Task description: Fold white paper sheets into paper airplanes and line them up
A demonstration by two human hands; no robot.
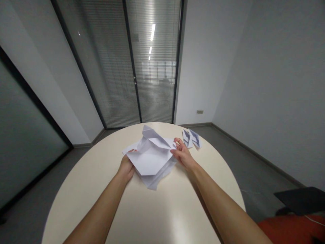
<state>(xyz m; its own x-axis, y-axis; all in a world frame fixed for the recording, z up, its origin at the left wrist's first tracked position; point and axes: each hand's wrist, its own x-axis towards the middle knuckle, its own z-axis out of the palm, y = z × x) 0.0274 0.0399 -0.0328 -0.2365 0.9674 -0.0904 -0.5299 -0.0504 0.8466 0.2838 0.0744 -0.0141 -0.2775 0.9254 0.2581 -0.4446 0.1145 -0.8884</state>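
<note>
A large piece of folded white paper [152, 161] with several layers and creased flaps is held between my two hands above the table. My left hand [127, 166] grips its left edge, the fingers partly hidden behind the paper. On the right side, my right hand [183, 153] pinches a corner between thumb and fingers. One pointed flap stands up at the paper's far side. Just beyond my right hand lie folded paper pieces [195, 138], apart from the paper I hold.
A round cream table [101, 176] lies under my hands. Beyond it stands a glass door [115, 67] with blinds. At the lower right are a dark flat object [302, 200] and something red [281, 227] with a white cable.
</note>
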